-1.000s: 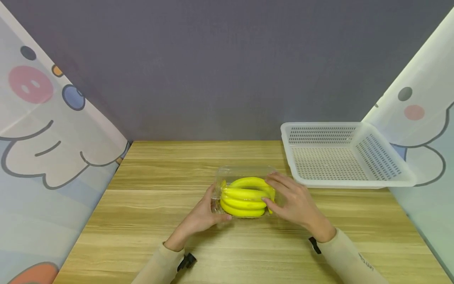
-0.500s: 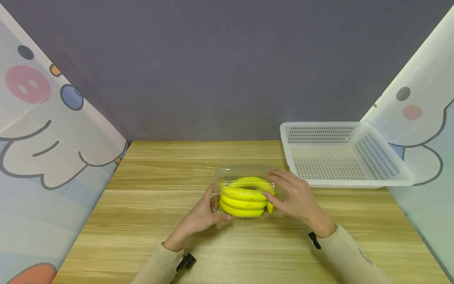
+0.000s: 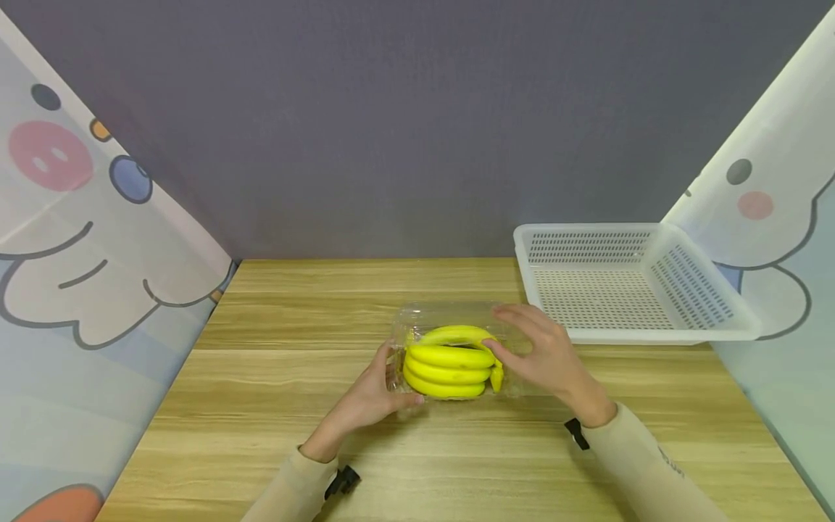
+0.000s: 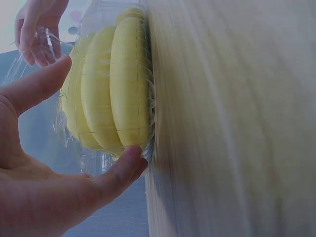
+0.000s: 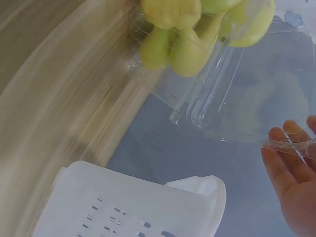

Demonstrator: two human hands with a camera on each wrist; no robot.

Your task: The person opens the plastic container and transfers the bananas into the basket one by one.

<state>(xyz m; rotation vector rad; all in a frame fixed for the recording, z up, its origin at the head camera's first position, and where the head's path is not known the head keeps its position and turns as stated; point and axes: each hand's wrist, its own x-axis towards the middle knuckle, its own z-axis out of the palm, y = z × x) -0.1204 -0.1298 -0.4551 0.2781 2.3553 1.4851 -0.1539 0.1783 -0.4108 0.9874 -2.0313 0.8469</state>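
Observation:
A bunch of yellow bananas sits in a clear plastic clamshell box on the wooden table. The box's transparent lid is raised at an angle over the fruit. My left hand grips the left end of the box, thumb at the near lower edge and the other fingers round the far side. Up at the lid's right edge, my right hand pinches the rim between thumb and fingers; the right wrist view shows the fingertips at that rim. Banana stems point toward the right hand.
A white perforated plastic basket stands at the back right of the wooden table, just beyond my right hand. A grey wall rises behind the table. Cartoon-printed panels flank both sides.
My right hand has shifted slightly up and away from the bananas, and the lid's edge has come up with it. The left hand keeps its place on the box.

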